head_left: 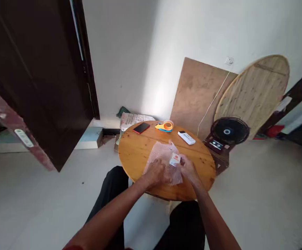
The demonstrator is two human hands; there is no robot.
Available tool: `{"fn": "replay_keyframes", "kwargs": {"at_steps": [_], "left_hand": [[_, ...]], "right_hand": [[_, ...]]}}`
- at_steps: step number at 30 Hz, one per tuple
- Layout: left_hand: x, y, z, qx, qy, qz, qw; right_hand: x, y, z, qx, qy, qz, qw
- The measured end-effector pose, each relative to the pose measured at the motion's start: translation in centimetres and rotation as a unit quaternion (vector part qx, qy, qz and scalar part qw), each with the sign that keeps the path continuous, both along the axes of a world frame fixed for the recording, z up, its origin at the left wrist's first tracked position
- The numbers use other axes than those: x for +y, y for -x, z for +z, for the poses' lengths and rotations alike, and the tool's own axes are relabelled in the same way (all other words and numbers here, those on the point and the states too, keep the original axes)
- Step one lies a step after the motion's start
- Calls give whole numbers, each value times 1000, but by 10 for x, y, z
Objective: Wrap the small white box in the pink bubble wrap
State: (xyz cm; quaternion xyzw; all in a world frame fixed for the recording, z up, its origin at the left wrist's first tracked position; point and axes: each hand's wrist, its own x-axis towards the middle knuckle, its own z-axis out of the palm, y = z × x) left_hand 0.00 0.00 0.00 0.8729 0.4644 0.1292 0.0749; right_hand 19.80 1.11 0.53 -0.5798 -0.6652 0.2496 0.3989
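A round wooden table [140, 152] stands in front of the seated person and serves as the landmark for everything else. Beyond its far right edge a large round wooden tabletop [255, 90] leans on the wall, with a plywood board [195, 93] leaning just left of it and a small black fan [229, 131] on the floor before them. Off the table's far left edge lies a printed sack [131, 119].

On the table's near half lies a sheet of bubble wrap [161, 154], spread flat and partly under both hands. The left hand [157, 172] presses down on the wrap's near edge, fingers curled onto it. The right hand [188, 169] sits at the wrap's right edge, fingers closed around a small white box with a red mark [174, 159], which rests on the wrap.

On the table's far half lie a white remote control [186, 138] to the right, an orange tape dispenser [165, 126] at the far edge, and a red-edged phone [141, 127] to the left.
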Motion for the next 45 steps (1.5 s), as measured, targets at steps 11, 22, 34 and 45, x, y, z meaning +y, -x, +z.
{"fn": "replay_keyframes", "kwargs": {"at_steps": [11,22,34,45], "left_hand": [[-2,-11,3,17,44,24,999],[-4,-13,7,30,55,28,998],[42,-12,32,24,19,22,999],[66,20,-13,24,32,-8,999]], "right_hand": [[-14,-101,-8,-249,26,-195,948],[-17,34,15,-243,-102,65,962],[28,9,-23,-380,-11,-31,924],[38,-2,-21,-413,39,-43,909]]}}
